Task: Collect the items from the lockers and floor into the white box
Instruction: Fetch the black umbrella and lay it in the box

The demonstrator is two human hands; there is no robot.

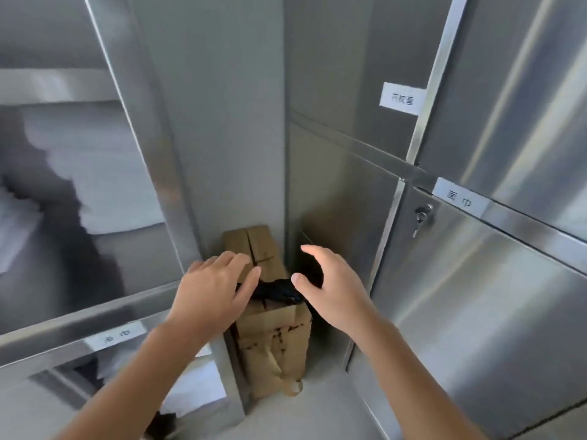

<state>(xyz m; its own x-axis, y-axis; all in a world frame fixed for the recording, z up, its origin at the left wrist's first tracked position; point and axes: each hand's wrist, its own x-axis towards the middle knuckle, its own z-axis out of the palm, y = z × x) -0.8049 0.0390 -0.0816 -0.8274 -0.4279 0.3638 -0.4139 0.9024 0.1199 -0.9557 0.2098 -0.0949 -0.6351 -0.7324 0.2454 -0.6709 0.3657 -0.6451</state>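
Two bare hands are being held out over a single brown carton (pixel 273 338), which is being kept upright on the floor (pixel 317 417) in the far corner where the left locker bank (pixel 143 122) and the right locker bank (pixel 476 296) meet. Whether the carton is one piece or two stacked pieces cannot be told. One black item (pixel 279 292), crumpled and soft-looking, is being carried on the carton's top, between the two hands. The left hand (pixel 216 287) is being spread just above the carton, its grip open with fingers straight, and its thumb side is being brought against the left end of the black item. The right hand (pixel 324 290) is being cupped just right of the item, its grip open and holding nothing; contact cannot be told. Three white labels are being shown on the steel: one far right (pixel 401 98), one lower right (pixel 460 200), one near left (pixel 117 335). One lock (pixel 424 214) with a key hanging is being seen on the right door. White folded cloths (pixel 95 173) are being stored behind the left glass.
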